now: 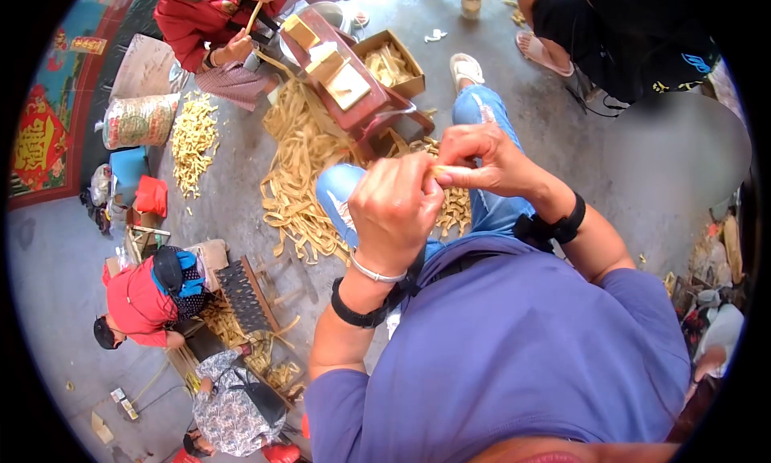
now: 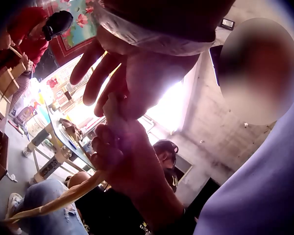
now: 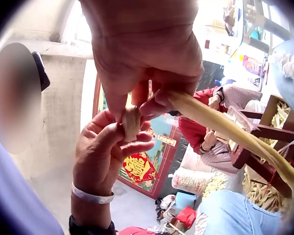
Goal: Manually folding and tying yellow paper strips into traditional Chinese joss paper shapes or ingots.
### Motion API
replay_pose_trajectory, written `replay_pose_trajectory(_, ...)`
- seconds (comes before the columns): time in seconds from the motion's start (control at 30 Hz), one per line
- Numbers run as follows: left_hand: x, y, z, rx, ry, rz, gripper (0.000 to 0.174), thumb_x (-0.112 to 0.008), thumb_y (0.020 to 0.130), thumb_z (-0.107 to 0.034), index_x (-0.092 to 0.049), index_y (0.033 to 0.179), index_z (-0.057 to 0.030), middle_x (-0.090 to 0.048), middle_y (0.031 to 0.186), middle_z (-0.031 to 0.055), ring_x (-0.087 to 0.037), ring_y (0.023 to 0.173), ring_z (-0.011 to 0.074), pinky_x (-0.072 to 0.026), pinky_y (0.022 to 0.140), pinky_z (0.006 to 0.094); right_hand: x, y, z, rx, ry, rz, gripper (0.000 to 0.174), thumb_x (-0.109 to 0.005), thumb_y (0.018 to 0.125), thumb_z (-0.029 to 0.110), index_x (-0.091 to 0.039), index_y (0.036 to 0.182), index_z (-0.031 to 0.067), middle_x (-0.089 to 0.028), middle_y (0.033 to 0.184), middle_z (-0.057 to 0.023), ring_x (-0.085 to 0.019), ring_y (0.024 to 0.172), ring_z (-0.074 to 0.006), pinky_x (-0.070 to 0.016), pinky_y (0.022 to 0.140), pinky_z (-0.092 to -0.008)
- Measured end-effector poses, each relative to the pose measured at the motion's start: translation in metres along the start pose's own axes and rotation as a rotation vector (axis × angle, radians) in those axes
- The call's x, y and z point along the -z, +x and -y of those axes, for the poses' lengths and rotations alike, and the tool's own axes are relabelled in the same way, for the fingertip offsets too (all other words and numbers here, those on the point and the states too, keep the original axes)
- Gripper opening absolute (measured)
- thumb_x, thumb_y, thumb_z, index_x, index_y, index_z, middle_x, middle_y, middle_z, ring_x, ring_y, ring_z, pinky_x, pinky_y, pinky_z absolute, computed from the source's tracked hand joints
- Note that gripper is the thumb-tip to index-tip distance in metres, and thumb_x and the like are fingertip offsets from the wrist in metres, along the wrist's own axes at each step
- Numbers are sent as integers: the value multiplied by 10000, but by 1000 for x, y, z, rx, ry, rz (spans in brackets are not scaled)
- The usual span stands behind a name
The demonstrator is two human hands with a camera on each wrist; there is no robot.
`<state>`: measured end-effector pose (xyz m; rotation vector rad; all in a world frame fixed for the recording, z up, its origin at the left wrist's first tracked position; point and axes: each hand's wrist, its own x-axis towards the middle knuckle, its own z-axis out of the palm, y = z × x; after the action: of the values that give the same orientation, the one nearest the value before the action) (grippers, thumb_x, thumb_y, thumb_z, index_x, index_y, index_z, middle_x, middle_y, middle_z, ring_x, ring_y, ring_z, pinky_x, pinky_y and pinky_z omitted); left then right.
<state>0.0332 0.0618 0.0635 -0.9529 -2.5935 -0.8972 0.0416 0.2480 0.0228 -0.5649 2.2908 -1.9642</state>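
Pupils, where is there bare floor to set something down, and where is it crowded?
Bare floor shows between the short-piece heap and the long-strip pile, and between the white shoe and the sandaled foot. Around the maroon bench it is crowded.

Got both arms (image 1: 345,346) bent up in front of the chest, basically bringing left hand (image 1: 393,206) and right hand (image 1: 491,162) together. Pinching with thumb (image 3: 110,136) and index on the left, with the other fingers (image 3: 139,148) kinda fanned apart. Pinching on the right too, pointing that thumb (image 1: 459,176) across, with bent knuckles.
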Motion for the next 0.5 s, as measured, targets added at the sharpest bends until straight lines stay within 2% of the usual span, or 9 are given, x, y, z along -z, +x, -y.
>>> replay_pose_trajectory(0.13,-3,-2,4,-61,-7,45,104,-641,669,-36,-595,759,-60,-575,747,90,-561,714,274,-452,626,378,8,1,-2,34,-11,193,206,-740,783,204,-680,824,12,-562,728,-46,-509,662,-122,-389,560,-264)
replay_pose_trajectory(0.17,-3,-4,5,8,-17,106,75,-623,692,-42,-596,761,-47,-564,767,108,-548,743,287,-452,646,377,8,0,-4,-23,30,229,211,-735,784,198,-673,844,5,-553,734,-48,-513,671,-129,-395,564,-271)
replay_pose_trajectory(0.27,-9,-11,22,139,-241,234,114,-645,715,-99,-577,772,-26,-540,766,123,-531,744,311,-448,669,402,1,-5,-19,-43,13,111,223,-739,773,192,-653,876,15,-564,766,-54,-533,694,-136,-415,597,-271)
replay_pose_trajectory(0.3,-13,-13,30,261,-470,324,141,-647,738,-118,-572,782,-7,-552,793,134,-540,770,307,-442,698,391,-1,-5,-21,-13,-24,101,226,-737,776,195,-647,886,20,-569,777,-50,-543,732,-127,-422,634,-262)
replay_pose_trajectory(0.33,-15,-13,35,288,-521,280,150,-652,737,-123,-571,780,-5,-556,799,131,-545,784,299,-442,705,383,-3,-5,-22,15,-56,89,229,-735,778,198,-642,896,25,-574,788,-46,-553,770,-117,-430,671,-253)
replay_pose_trajectory(0.37,-19,-13,37,316,-573,238,159,-657,737,-129,-570,778,-2,-561,806,128,-550,799,291,-441,712,376,-3,-5,-25,-2,-54,132,200,-708,814,189,-636,903,25,-582,870,-27,-549,846,-102,-432,740,-245)
replay_pose_trajectory(0.4,-19,-16,36,359,-632,205,168,-662,736,-134,-569,776,0,-565,813,126,-555,813,283,-441,719,368,-10,-11,-27,-89,188,92,206,-702,821,196,-631,904,22,-575,908,-31,-553,860,-111,-441,744,-251)
replay_pose_trajectory(0.43,-18,-14,36,237,-489,111,72,-661,759,-32,-605,792,-2,-588,801,53,-584,771,133,-460,678,259,-18,-16,-30,-166,422,51,212,-697,829,203,-626,905,18,-567,946,-34,-557,875,-120,-450,747,-257)
replay_pose_trajectory(0.5,-18,-12,36,446,-513,46,70,-660,753,-4,-602,793,-5,-587,774,44,-579,719,116,-458,649,241,-26,-16,-29,-240,742,-7,223,-655,876,212,-623,961,8,-535,1037,-30,-550,892,-112,-463,749,-249)
